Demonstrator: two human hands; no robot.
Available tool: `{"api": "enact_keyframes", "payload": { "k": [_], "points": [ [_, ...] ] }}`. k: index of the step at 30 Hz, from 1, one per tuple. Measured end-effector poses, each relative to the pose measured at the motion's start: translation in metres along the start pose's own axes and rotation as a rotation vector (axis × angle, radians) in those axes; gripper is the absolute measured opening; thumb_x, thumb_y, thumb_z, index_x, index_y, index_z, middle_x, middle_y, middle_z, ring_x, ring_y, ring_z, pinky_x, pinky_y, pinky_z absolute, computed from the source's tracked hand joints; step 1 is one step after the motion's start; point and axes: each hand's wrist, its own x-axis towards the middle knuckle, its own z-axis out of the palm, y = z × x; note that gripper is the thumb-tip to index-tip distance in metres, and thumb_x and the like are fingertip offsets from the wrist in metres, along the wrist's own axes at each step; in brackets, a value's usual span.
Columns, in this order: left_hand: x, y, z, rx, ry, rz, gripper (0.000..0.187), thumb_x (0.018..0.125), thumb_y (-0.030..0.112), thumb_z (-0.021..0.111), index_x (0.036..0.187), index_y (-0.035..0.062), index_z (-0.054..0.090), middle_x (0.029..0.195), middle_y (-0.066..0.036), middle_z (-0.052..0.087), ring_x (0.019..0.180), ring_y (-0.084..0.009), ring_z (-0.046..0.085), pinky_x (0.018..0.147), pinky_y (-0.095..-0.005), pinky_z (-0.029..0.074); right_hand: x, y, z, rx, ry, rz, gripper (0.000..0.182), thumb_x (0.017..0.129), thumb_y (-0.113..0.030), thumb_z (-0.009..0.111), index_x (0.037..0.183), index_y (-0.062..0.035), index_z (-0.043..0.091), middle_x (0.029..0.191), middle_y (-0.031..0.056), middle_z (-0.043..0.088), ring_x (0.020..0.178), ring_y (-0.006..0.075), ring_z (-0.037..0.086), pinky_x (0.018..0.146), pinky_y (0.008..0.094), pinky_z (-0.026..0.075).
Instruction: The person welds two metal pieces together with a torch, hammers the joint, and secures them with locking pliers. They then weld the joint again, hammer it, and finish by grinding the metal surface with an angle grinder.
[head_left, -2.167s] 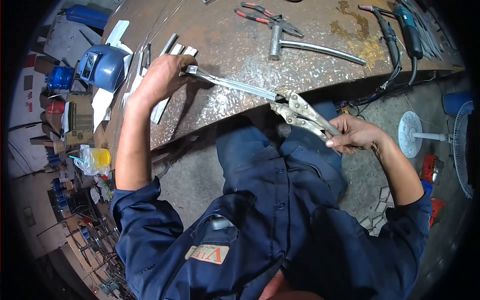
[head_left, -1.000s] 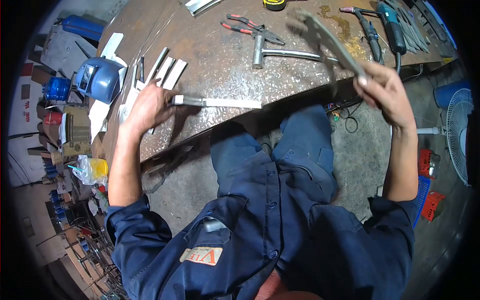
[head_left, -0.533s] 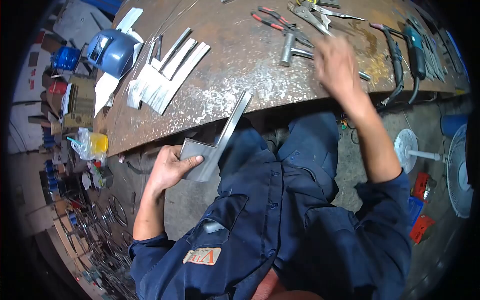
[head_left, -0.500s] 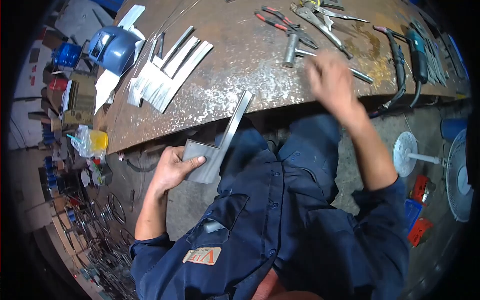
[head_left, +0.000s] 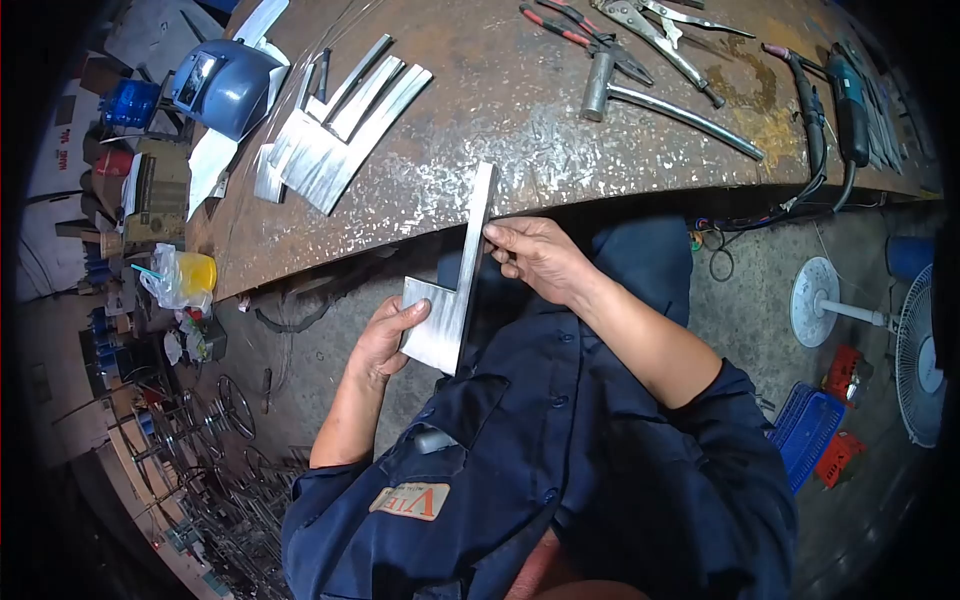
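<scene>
Head view: the L-shaped metal piece (head_left: 432,332) is held by its wide end in the left hand (head_left: 383,335), closed with the thumb on the upper face. The right hand (head_left: 541,262) is partly curled, thumb tip at the narrow bar's edge; whether the bar is pinched cannot be told. Beyond the left hand, flat metal pieces (head_left: 322,165) are laid on the counter (head_left: 450,110); beyond the right, a hammer (head_left: 680,113).
</scene>
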Motion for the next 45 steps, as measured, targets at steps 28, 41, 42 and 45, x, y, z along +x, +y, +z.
{"api": "enact_keyframes", "payload": {
  "k": [28, 41, 42, 45],
  "points": [
    [-0.035, 0.142, 0.066, 1.976, 0.393, 0.78, 0.042, 0.093, 0.038, 0.078, 0.102, -0.0016, 0.068, 0.079, -0.022, 0.062, 0.077, -0.0429, 0.061, 0.073, -0.0503, 0.048, -0.03, -0.206, -0.065, -2.21, 0.677, -0.904, 0.04, 0.09, -0.022, 0.079, 0.122, -0.001, 0.069, 0.111, 0.0228, 0.067, 0.107, 0.0427, 0.063, 0.092, 0.0503, 0.051],
    [0.008, 0.174, 0.03, 2.023, 0.2, 0.769, 0.052, 0.093, 0.031, 0.078, 0.128, -0.0042, 0.066, 0.101, -0.024, 0.069, 0.101, -0.0403, 0.064, 0.096, -0.0479, 0.05, -0.074, -0.167, 0.022, -1.735, 0.482, -0.658, 0.021, 0.1, -0.015, 0.069, 0.116, -0.0003, 0.066, 0.078, 0.0166, 0.069, 0.068, 0.0281, 0.065, 0.069, 0.0401, 0.053],
    [0.008, 0.171, 0.031, 1.985, 0.236, 0.758, 0.053, 0.091, 0.03, 0.08, 0.13, -0.0042, 0.066, 0.098, -0.024, 0.069, 0.1, -0.0403, 0.065, 0.096, -0.0476, 0.05, -0.075, -0.163, 0.029, -1.663, 0.416, -0.572, 0.019, 0.098, -0.009, 0.069, 0.115, -0.0012, 0.063, 0.082, 0.0171, 0.07, 0.073, 0.0262, 0.069, 0.069, 0.0389, 0.054],
    [0.012, 0.171, 0.034, 1.96, 0.281, 0.731, 0.055, 0.089, 0.027, 0.082, 0.131, -0.0041, 0.066, 0.092, -0.023, 0.069, 0.096, -0.0402, 0.065, 0.094, -0.0475, 0.051, -0.06, -0.152, 0.022, -1.821, 0.261, -0.944, 0.038, 0.094, -0.001, 0.071, 0.132, -0.0019, 0.067, 0.095, 0.023, 0.073, 0.085, 0.0372, 0.074, 0.073, 0.0439, 0.057]
  ]
}}
